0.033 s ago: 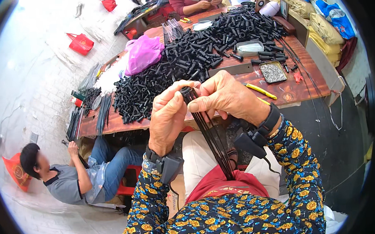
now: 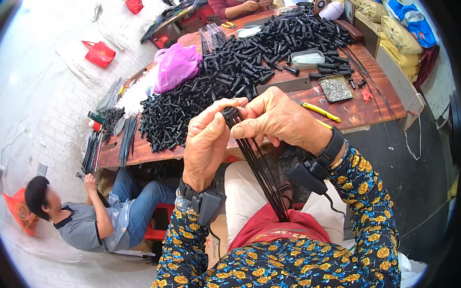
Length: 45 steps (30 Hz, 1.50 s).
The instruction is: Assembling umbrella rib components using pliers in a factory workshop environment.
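Note:
Upright in front of me is a bundle of thin black ribs (image 2: 265,179), like part of an umbrella frame. They meet at a round black hub (image 2: 231,112) at the top. The lower ends rest against the red cloth (image 2: 275,229) on my lap. My left hand (image 2: 203,140) is closed round the hub from the left, its thumb along the side. From the right, my right hand (image 2: 281,117) pinches just below the hub, thumb and forefinger on the ribs. Any small piece between those fingertips is hidden.
Beyond my hands, a heap of black tubular plastic parts (image 2: 188,112) covers much of the wooden table (image 2: 363,118). Yellow-handled pliers (image 2: 321,112), a tin of small metal pieces (image 2: 336,89) and a pink bag (image 2: 177,69) lie there. One person (image 2: 90,222) sits left, another (image 2: 234,5) opposite.

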Available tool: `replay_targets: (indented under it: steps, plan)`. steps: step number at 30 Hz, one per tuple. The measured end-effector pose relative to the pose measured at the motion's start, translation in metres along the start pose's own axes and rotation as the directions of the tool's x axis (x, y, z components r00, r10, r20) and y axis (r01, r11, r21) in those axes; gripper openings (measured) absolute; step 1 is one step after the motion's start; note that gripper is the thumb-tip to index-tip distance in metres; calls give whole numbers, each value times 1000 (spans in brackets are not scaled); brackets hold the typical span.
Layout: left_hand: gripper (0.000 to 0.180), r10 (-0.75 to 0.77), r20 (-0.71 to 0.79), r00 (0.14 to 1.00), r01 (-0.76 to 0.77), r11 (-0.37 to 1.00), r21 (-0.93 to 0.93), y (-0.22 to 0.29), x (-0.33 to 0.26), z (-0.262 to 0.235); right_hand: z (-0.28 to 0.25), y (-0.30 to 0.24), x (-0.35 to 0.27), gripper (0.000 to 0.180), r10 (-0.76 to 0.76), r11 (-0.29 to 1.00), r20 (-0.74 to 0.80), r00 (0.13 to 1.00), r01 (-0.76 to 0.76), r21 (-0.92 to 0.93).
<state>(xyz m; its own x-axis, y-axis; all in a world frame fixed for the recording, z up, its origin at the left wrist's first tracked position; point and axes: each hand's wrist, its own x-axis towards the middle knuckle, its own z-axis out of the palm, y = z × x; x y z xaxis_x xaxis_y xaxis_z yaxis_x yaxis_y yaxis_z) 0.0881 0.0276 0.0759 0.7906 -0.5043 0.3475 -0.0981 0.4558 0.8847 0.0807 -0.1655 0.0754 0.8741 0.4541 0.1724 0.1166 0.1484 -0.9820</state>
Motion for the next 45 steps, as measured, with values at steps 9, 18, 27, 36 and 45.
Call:
replay_targets:
  steps: [9,18,27,36,45]
  plan:
    - [38,37,338,940,-3,995,-101,-3,11,-14,1,6,7,23,3,979,236,972,-51,196]
    - [34,7,-141,990,-43,966,-256,0,-3,11,30,-8,-13,24,-88,954,-183,979,136,268]
    - [31,105,-502,858,-116,993,9,-19,-4,28,1,-1,-12,21,-289,906,-257,922,177,-386]
    - [16,81,-387,919,-46,994,97,-41,16,18,-15,-1,-7,23,-167,943,-181,969,103,-316]
    - [9,153,-370,917,-44,957,285,-38,21,33,-15,-8,-17,21,-159,934,-162,974,95,-346]
